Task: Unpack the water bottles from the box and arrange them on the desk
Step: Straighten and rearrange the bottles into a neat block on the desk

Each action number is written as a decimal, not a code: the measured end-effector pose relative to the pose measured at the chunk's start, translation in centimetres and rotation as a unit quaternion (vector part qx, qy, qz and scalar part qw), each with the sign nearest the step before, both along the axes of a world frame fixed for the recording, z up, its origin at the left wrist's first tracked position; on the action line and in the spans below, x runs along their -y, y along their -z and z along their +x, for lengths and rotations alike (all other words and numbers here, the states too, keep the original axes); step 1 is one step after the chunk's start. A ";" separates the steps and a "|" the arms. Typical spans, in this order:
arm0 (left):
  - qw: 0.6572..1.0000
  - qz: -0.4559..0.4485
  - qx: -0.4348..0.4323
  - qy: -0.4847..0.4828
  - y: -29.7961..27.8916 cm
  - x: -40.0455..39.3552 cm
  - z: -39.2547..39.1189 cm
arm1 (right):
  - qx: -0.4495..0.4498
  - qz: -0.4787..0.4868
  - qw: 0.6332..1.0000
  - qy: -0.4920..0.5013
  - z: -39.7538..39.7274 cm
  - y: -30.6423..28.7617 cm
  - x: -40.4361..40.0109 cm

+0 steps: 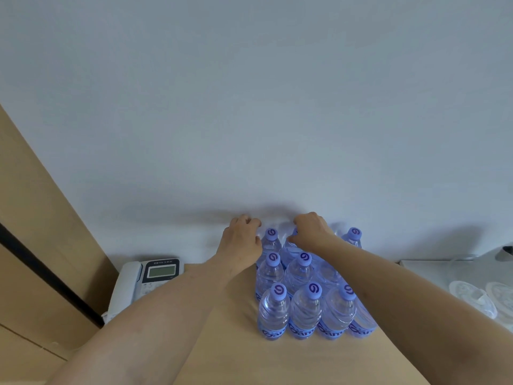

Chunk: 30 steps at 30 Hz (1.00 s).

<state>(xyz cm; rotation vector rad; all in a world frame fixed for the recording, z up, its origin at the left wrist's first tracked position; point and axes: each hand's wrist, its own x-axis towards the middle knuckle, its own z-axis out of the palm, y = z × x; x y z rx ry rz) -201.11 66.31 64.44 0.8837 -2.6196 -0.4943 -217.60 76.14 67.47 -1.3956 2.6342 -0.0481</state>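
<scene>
Several clear water bottles (302,307) with purple caps stand upright in tight rows on the tan desk (236,354), close to the white wall. My left hand (241,240) reaches to the back-left corner of the group with its fingers curled, beside the back-left bottle (270,240); what it holds is hidden. My right hand (311,232) is curled over the top of a back-row bottle (290,250), covering its cap. The box is out of view.
A white desk phone (144,282) lies at the left edge of the desk, against a tan cabinet (36,218). At the right are clear plastic lids or dishes (477,298) and a white tray edge (433,263).
</scene>
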 end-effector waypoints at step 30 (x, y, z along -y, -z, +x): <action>0.999 0.010 0.011 -0.042 0.4 0.2 -0.8 | 0.063 0.011 0.997 -0.034 -0.6 -0.5 0.6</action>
